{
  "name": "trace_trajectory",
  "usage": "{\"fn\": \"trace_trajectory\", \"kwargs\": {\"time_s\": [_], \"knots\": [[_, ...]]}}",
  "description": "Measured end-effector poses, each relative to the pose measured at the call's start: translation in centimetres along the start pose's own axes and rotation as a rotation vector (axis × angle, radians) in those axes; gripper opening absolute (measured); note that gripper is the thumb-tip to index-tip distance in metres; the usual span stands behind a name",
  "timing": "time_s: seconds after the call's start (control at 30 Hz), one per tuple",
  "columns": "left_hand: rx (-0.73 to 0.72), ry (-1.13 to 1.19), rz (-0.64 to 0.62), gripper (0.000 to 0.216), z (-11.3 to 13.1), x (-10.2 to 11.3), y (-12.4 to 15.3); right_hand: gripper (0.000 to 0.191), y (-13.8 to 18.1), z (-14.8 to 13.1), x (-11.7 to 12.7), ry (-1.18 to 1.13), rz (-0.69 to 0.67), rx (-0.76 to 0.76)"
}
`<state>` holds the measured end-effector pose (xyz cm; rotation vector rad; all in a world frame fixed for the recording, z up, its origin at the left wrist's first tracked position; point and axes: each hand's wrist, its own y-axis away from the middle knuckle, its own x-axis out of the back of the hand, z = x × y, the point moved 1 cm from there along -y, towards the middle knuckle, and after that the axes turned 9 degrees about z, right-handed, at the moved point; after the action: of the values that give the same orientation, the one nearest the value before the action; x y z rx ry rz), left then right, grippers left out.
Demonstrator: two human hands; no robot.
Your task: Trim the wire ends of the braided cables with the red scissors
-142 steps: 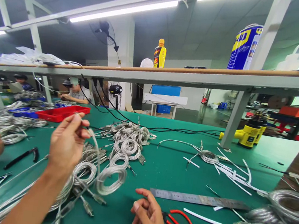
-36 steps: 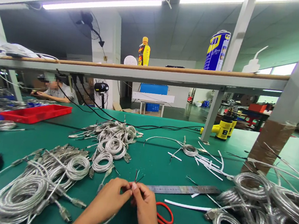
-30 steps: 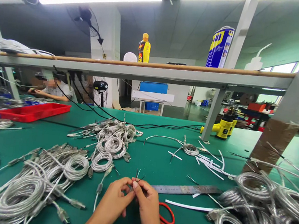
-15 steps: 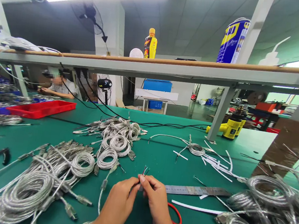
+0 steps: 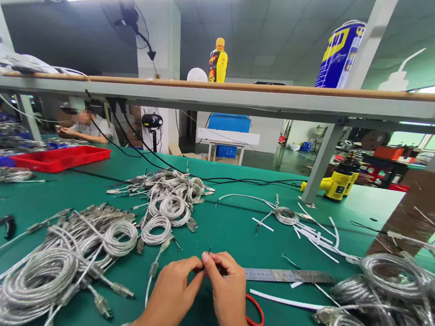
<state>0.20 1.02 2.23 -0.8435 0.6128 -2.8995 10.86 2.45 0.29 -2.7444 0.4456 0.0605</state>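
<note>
My left hand (image 5: 175, 291) and my right hand (image 5: 228, 290) meet over the green bench, fingertips pinched together. Between them is the stripped end of a cable, its thin wires (image 5: 209, 250) poking just above the fingertips, one dark and some red beside it. Most of that cable is hidden by my fingers. Beside my left wrist runs a clear-jacketed cable (image 5: 153, 270) with a small lump on it. Red-handled scissors (image 5: 257, 311) lie partly under my right forearm. A steel ruler (image 5: 291, 276) rests just right of my right hand.
Coiled silver USB cables (image 5: 34, 286) pile up at left, with another pile (image 5: 172, 207) at centre and more coils (image 5: 377, 309) at right. White tubing pieces (image 5: 317, 238) lie beyond the ruler. A red tray (image 5: 63, 159) sits far left. A shelf (image 5: 225, 96) crosses overhead; yellow tools (image 5: 337, 184) stand behind its post.
The fanned wire ends between my fingers now show less, and my right fingers have curled over them. My right hand shifted slightly, uncovering more of the scissors' handles.
</note>
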Motion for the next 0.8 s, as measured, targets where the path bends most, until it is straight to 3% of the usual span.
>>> {"fn": "trace_trajectory", "kwargs": {"time_s": [0.07, 0.17, 0.33, 0.5, 0.63, 0.8], "knots": [[-0.001, 0.028, 0.044, 0.021, 0.3, 0.2, 0.0, 0.02, 0.2, 0.3, -0.1, -0.082, 0.0, -0.059], [0.167, 0.262, 0.025, 0.023, -0.6, 0.3, -0.6, 0.027, 0.6, 1.2, -0.5, -0.233, -0.054, -0.203], [0.371, 0.49, 0.074, 0.025, -2.0, 0.7, -1.5, 0.039, 1.4, 1.9, -1.5, -0.404, -0.297, -0.325], [0.465, 0.59, 0.066, 0.025, -1.2, 0.9, -1.3, 0.026, 1.6, 0.8, -1.7, -0.495, -0.437, -0.407], [0.45, 0.538, 0.078, 0.025, -0.6, 0.4, -1.7, 0.026, 1.4, 0.7, -1.1, -0.431, -0.385, -0.485], [0.441, 0.565, 0.046, 0.023, -0.9, -0.5, -2.3, 0.029, 1.2, 1.9, -0.5, -0.356, -0.249, -0.467]]}}
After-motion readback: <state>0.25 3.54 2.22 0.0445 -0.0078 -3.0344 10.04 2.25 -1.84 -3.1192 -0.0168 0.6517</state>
